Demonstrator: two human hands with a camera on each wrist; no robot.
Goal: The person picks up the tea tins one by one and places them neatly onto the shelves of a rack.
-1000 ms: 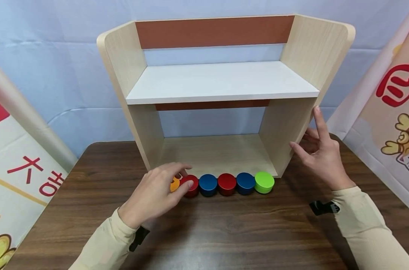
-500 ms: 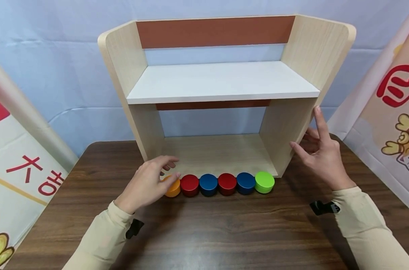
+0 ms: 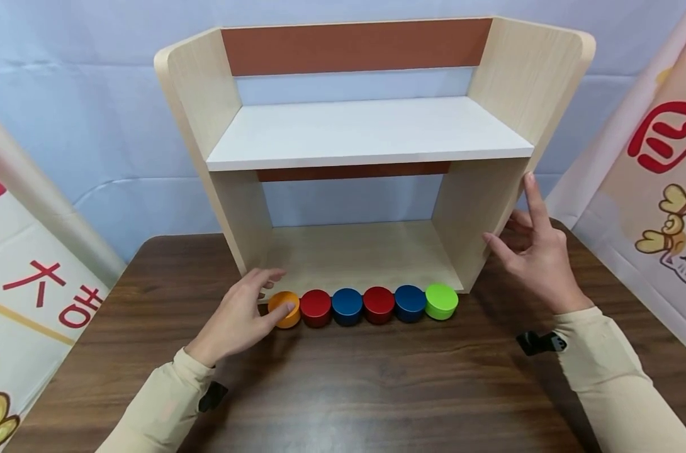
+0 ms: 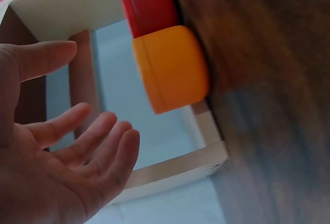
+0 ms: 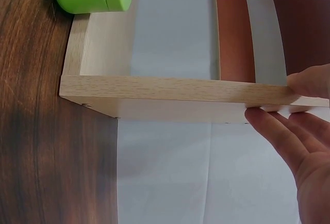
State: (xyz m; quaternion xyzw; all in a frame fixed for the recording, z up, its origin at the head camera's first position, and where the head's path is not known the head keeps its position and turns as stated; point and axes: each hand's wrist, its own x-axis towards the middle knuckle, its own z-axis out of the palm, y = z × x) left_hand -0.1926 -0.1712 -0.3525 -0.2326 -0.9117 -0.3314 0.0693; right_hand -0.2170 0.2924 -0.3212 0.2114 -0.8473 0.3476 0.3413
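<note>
My left hand [image 3: 243, 311] hovers with loosely spread fingers at the left end of a row of small round lidded containers. Its thumb overlaps the orange container [image 3: 284, 316] in the head view, while the left wrist view shows a gap between the fingers and the orange container [image 4: 172, 69]. Rightward from it run red [image 3: 316, 308], blue [image 3: 347, 307], red [image 3: 379, 306], dark blue [image 3: 410, 304] and green [image 3: 441, 302] containers. My right hand [image 3: 538, 261] holds the right side panel of the desktop shelf [image 3: 371, 129], thumb at the front edge [image 5: 180, 89], other fingers against the outer face.
The two-level shelf stands at the back of the dark wood table [image 3: 377, 390], the container row along its front bottom edge. Light blue cloth [image 3: 105, 145] hangs behind. Printed banners [image 3: 654, 207] flank the table on both sides.
My left hand has moved left from over the leftmost red container to beside the orange one, which now shows more fully. The right hand stays at the shelf panel; the containers keep their places.
</note>
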